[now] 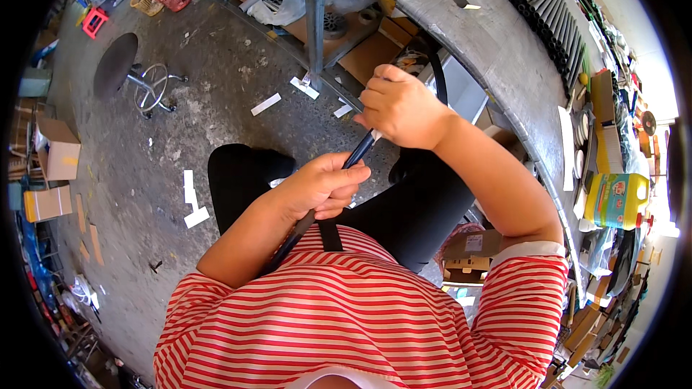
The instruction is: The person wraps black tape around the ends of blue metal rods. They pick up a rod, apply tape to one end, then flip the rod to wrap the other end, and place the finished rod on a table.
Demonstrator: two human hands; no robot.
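Note:
A long dark tube runs slantwise in front of my striped shirt, its lower part passing beneath my left forearm. My left hand is closed round its middle, thumb lying along the top. Farther up and to the right, my right hand is closed at the tube's upper end. A small white piece shows there against the fingers; what else they cover is hidden. Behind the right hand a black strip curves down from the bench edge, and I cannot tell whether it joins the tube.
A grey workbench curves along my right, with a row of dark tubes at its far side and a yellow jug farther right. Cardboard boxes sit under it. A round stool stands left; white strips litter the floor.

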